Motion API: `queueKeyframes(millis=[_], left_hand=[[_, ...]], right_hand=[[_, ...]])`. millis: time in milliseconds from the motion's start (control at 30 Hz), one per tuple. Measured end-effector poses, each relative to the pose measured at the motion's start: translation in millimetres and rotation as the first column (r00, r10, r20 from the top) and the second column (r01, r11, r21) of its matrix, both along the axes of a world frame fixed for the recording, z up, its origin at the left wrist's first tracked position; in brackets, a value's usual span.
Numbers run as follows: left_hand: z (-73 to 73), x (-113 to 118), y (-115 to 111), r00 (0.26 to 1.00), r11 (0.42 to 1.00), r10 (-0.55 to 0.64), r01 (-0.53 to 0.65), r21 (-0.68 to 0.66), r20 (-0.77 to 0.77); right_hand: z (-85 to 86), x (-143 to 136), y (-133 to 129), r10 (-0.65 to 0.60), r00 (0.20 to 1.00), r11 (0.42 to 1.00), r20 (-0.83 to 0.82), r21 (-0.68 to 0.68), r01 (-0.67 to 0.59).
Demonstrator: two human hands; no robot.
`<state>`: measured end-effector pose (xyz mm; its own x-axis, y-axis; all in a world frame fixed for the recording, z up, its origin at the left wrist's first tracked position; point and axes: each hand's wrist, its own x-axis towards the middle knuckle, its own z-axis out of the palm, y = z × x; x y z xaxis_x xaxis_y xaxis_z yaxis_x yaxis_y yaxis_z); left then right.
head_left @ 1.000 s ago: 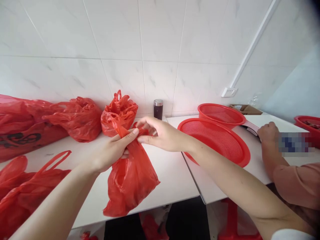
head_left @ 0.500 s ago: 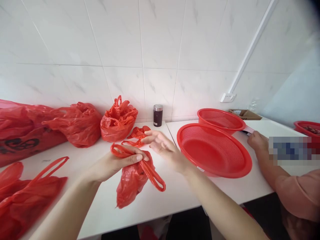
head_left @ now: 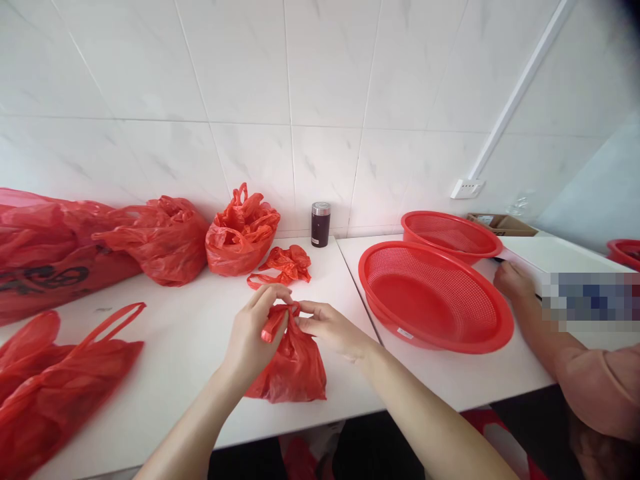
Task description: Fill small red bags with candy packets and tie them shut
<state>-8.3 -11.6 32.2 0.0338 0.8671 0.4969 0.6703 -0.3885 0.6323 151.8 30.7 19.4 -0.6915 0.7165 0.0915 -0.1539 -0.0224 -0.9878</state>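
Observation:
A small red plastic bag (head_left: 297,373) rests near the front edge of the white table, its top gathered between both hands. My left hand (head_left: 257,327) is closed on the bag's neck and a folded handle. On the other side, my right hand (head_left: 335,327) pinches the gathered top with thumb and fingers. What the bag contains is hidden. Just beyond the hands lies a crumpled red plastic bag (head_left: 293,262).
Several filled red bags (head_left: 175,250) line the wall at left; another red bag (head_left: 75,380) lies front left. A dark tumbler (head_left: 321,227) stands at the wall. Two red baskets (head_left: 435,313) sit at right, beside a co-worker's hand (head_left: 515,277). White table (head_left: 175,373) underneath.
The small bag has turned upright, its body now spreading on the table. My right hand has come down and taken hold of its gathered top beside my left hand.

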Motion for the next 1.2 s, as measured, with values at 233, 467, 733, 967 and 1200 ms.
queueKeyframes(millis=[233, 467, 733, 967, 1200], left_hand=[[-8.5, -9.3, -15.5, 0.983, 0.961, 0.063, -0.013, -0.275, 0.173], [-66.2, -66.5, -51.2, 0.903, 0.873, 0.402, -0.329, -0.36, 0.15], [-84.2, -28.5, -52.0, 0.711, 0.824, 0.563, -0.448, -0.347, 0.42], [-85.4, -8.7, -28.1, 0.788, 0.813, 0.556, -0.447, -0.374, 0.265], [-105.5, -43.2, -11.2, 0.846, 0.747, 0.511, -0.524, -0.409, -0.15]], right_hand=[[-5.1, -3.3, 1.5, -0.625, 0.779, 0.543, -0.05, 0.69, 0.479], [-53.0, 23.9, 21.0, -0.78, 0.617, 0.436, 0.106, 0.799, 0.413], [-73.1, 1.1, -3.2, -0.737, 0.643, 0.605, 0.207, 0.626, 0.492], [-101.0, -26.5, -29.9, -0.671, 0.673, 0.663, 0.312, 0.659, 0.355], [-108.9, -11.0, -7.2, -0.587, 0.735, 0.774, 0.34, 0.5, 0.388]])
